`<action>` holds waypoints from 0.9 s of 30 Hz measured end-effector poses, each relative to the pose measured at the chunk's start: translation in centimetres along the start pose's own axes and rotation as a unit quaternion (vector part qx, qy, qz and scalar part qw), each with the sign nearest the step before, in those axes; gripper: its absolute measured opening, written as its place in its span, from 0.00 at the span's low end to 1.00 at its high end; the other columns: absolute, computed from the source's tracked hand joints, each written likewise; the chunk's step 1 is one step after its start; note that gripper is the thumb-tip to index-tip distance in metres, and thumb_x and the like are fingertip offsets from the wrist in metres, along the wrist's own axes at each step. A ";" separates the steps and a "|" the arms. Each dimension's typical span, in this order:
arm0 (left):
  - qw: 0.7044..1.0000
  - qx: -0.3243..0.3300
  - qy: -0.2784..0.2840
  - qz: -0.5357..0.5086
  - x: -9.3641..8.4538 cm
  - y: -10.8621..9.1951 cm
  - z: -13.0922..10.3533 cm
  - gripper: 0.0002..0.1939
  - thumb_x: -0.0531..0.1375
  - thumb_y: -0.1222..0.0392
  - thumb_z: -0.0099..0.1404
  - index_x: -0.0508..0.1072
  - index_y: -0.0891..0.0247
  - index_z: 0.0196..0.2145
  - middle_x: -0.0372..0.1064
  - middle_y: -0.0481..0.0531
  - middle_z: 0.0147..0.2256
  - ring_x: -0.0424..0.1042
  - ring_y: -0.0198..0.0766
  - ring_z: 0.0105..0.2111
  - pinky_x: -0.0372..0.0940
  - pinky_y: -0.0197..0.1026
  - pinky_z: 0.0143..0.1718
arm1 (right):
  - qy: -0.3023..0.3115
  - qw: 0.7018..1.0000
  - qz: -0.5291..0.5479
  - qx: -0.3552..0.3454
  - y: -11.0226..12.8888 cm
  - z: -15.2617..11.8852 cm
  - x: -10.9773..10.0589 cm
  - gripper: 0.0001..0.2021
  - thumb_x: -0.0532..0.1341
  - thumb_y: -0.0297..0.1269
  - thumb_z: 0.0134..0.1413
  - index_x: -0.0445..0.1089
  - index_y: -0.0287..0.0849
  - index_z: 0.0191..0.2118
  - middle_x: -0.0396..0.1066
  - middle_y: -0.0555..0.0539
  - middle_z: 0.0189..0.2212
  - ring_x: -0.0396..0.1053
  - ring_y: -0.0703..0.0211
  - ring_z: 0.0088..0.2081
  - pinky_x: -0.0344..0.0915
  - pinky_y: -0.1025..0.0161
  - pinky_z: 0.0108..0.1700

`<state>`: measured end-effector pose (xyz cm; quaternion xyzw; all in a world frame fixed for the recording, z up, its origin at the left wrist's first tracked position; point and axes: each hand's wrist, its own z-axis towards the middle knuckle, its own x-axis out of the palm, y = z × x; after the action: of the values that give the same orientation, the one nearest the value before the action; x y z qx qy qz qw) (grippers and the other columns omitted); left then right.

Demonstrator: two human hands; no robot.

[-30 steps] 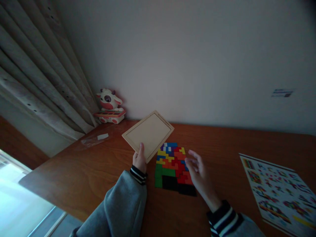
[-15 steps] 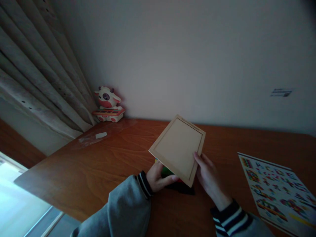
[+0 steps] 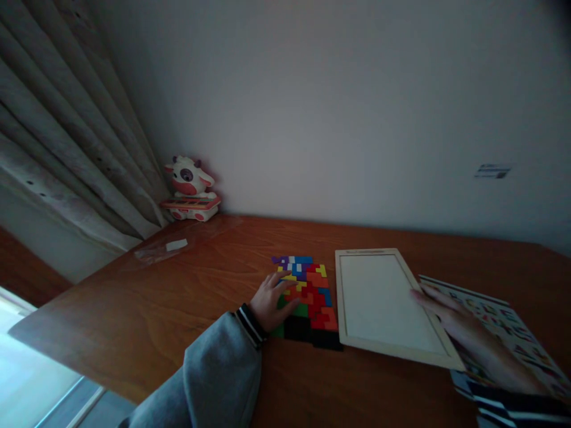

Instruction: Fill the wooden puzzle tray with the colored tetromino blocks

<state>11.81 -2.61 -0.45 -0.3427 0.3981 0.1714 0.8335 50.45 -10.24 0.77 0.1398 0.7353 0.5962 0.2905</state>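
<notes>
Colourful puzzle blocks [image 3: 316, 297] lie packed together on the table in a rough rectangle, with purple and blue ones at the far end and black ones at the near end. My left hand [image 3: 273, 300] rests over their left side with its fingers apart, covering some of them. To their right is a shallow wooden tray [image 3: 387, 297] with a raised rim and a pale bare inside. My right hand [image 3: 455, 318] grips the tray's right edge, thumb on top, the other fingers mostly hidden.
A printed pattern sheet [image 3: 520, 333] lies at the right, partly under my right arm. A cow-shaped toy keyboard [image 3: 191, 190] stands at the back left by the curtain [image 3: 89, 137]. Clear plastic wrap [image 3: 154, 254] lies before it. The table's left edge borders a bright area.
The tray has moved from above the blocks to their right and is now nearly flat. My left hand has let go of it and lies on the uncovered blocks.
</notes>
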 end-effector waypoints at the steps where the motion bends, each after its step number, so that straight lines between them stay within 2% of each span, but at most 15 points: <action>1: 1.000 -0.004 -0.001 -0.002 0.0 0.1 0.0 0.19 0.59 0.50 0.67 0.72 0.60 0.52 0.65 0.62 0.57 0.66 0.54 0.55 0.63 0.59 0.56 | 0.005 1.000 -0.012 -0.006 -0.2 0.1 -0.4 0.20 0.70 0.51 0.32 0.78 0.47 0.35 0.78 0.41 0.43 0.69 0.31 0.54 0.64 0.43 0.55; 6: 1.000 -0.009 -0.009 -0.012 0.0 0.7 0.2 0.18 0.59 0.51 0.66 0.72 0.62 0.50 0.65 0.64 0.56 0.66 0.53 0.56 0.63 0.58 0.57 | 0.046 0.998 -0.051 -0.012 -1.3 0.6 -1.5 0.24 0.72 0.50 0.31 0.79 0.46 0.39 0.78 0.40 0.43 0.70 0.32 0.51 0.65 0.45 0.53; 11: 1.000 -0.010 -0.005 0.001 -0.1 1.2 0.3 0.18 0.58 0.51 0.67 0.72 0.62 0.50 0.65 0.64 0.56 0.66 0.54 0.57 0.63 0.58 0.57 | 0.101 0.993 -0.057 -0.008 -2.2 0.9 -1.2 0.33 0.73 0.50 0.28 0.77 0.44 0.47 0.78 0.39 0.44 0.73 0.32 0.47 0.69 0.45 0.46; 15: 1.000 -0.017 0.015 0.016 0.1 1.5 0.1 0.19 0.58 0.49 0.67 0.72 0.63 0.51 0.64 0.65 0.57 0.66 0.55 0.57 0.63 0.58 0.57 | 0.157 0.983 -0.089 -0.030 -2.9 0.6 -0.4 0.41 0.71 0.53 0.35 0.69 0.41 0.58 0.79 0.40 0.42 0.75 0.39 0.42 0.71 0.51 0.39; 17: 0.999 -0.014 0.023 0.022 0.3 1.7 0.0 0.20 0.58 0.49 0.67 0.72 0.63 0.51 0.63 0.65 0.58 0.66 0.54 0.56 0.64 0.58 0.58 | 0.194 0.976 -0.100 -0.020 -3.2 0.3 0.0 0.44 0.69 0.54 0.41 0.61 0.42 0.64 0.79 0.40 0.43 0.77 0.44 0.38 0.71 0.57 0.30; 20: 0.999 -0.009 0.031 0.033 0.6 1.8 0.0 0.21 0.58 0.48 0.67 0.72 0.64 0.52 0.63 0.65 0.58 0.66 0.54 0.57 0.63 0.56 0.59 | 0.244 0.961 -0.128 -0.008 -3.4 -0.2 0.5 0.45 0.64 0.55 0.50 0.48 0.44 0.69 0.78 0.40 0.45 0.75 0.54 0.29 0.66 0.65 0.19; 24: 0.998 -0.008 0.044 0.052 0.5 2.1 0.1 0.21 0.58 0.48 0.67 0.72 0.63 0.52 0.63 0.64 0.58 0.66 0.54 0.57 0.63 0.57 0.59 | 0.290 0.948 -0.131 -0.013 -3.2 -0.8 0.8 0.46 0.61 0.56 0.54 0.40 0.44 0.71 0.77 0.40 0.47 0.69 0.62 0.22 0.66 0.66 0.19; 27: 0.997 0.004 0.047 0.057 0.2 2.6 0.0 0.21 0.58 0.47 0.67 0.72 0.62 0.52 0.63 0.63 0.58 0.66 0.54 0.57 0.64 0.57 0.59 | 0.283 0.950 -0.129 -0.014 -2.5 -0.7 0.3 0.44 0.61 0.56 0.54 0.43 0.46 0.70 0.77 0.40 0.48 0.74 0.56 0.27 0.68 0.64 0.21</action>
<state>10.50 -0.75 -1.75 -0.3236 0.4564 0.2010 0.8041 50.12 -11.29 -1.65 -0.1352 0.7906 0.5788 0.1470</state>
